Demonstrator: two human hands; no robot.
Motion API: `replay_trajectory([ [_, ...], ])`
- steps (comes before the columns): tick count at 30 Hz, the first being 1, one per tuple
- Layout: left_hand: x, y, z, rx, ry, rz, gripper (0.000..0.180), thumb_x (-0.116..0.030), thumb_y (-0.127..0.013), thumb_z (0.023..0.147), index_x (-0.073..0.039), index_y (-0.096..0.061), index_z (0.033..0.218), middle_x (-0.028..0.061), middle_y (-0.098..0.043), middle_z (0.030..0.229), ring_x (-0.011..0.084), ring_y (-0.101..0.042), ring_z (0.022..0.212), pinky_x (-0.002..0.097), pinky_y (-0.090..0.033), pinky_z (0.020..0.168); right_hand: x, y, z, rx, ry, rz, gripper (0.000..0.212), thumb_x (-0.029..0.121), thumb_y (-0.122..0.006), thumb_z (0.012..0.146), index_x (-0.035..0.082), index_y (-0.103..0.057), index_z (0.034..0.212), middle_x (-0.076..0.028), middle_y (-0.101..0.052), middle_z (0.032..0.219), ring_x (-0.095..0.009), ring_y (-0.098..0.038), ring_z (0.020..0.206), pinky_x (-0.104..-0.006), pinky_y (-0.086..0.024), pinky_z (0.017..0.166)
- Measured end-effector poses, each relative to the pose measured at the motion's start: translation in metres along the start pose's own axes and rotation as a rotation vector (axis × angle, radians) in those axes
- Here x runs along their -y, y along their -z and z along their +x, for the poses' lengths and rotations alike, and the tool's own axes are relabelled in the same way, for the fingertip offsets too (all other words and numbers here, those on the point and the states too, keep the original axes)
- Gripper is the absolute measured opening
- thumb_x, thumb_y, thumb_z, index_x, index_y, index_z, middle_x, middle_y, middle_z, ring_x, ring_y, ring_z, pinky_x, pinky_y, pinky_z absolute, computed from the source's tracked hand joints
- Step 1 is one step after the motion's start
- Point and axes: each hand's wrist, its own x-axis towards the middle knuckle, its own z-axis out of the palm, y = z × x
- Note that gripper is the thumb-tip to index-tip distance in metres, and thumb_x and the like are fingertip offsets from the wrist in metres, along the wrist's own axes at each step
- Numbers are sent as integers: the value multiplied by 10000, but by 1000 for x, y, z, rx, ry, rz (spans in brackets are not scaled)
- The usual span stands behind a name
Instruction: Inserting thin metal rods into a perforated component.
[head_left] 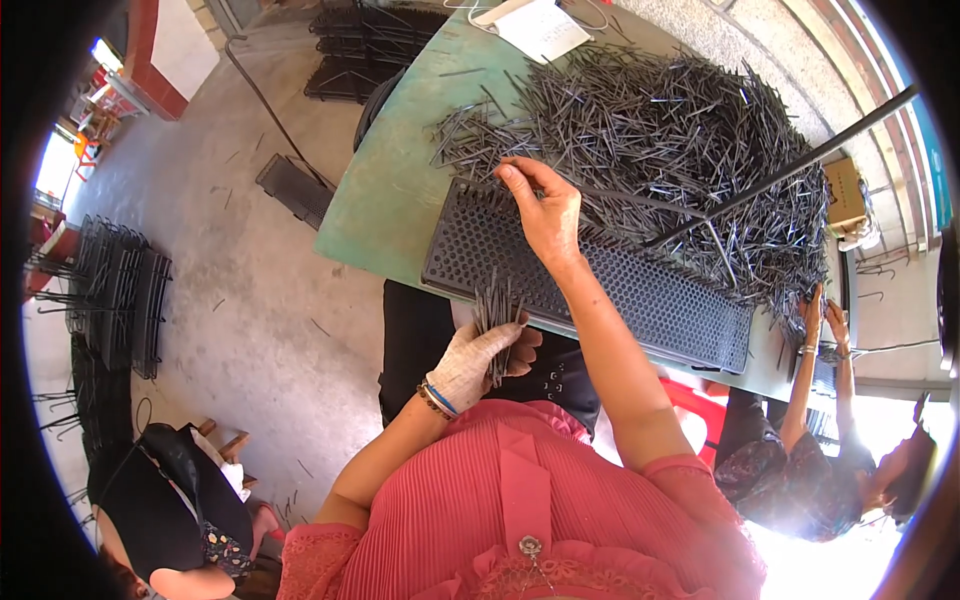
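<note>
My left hand (462, 370), in a whitish glove, is closed around a bundle of thin dark sticks (494, 300) just off the table's near edge. The sticks stand roughly upright in the grip. My right hand (550, 218) is bare and hovers over the left part of a long black perforated tray (650, 310). Its thumb and forefinger are pinched together near the tray's far edge; what they hold, if anything, is too small to make out. Behind the tray lies a large heap of the same dark sticks (680, 140).
A green table (385, 190) carries the tray and heap. A black metal rod (810, 155) crosses above the heap. At right, a co-worker's hands (825, 315) work at the heap's edge. Black racks (120, 290) stand at left, and another person (180, 490) sits lower left.
</note>
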Motion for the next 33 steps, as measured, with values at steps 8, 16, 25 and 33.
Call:
replay_trajectory([
  [8,-1,2,-1,1,19,13,306,-203,-579,946,-13,-554,1184,121,-688,989,190,-681,811,318,-577,713,3,-9,-7,23,28,-34,199,140,-677,912,-11,-699,1040,-60,-726,922,-91,-643,816,-233,-510,752],
  [16,-4,1,-1,-21,60,-11,311,-206,-581,941,-4,-559,1176,134,-691,982,208,-688,818,334,-581,711,-2,-12,-12,83,177,-259,227,112,-724,850,47,-713,1067,-73,-731,945,-175,-655,869,-308,-507,802],
  [25,-4,2,-2,-14,62,3,307,-209,-586,941,-4,-562,1168,137,-689,982,208,-687,817,333,-584,714,5,-9,-14,64,541,-510,161,103,-715,824,41,-717,973,-64,-709,962,-224,-640,891,-353,-446,843],
  [33,-1,1,-1,42,66,5,311,-217,-588,943,-8,-561,1173,137,-685,996,209,-685,843,334,-582,729,6,-6,-12,113,574,-567,145,99,-716,813,26,-706,937,-70,-693,988,-233,-632,926,-358,-433,856],
])
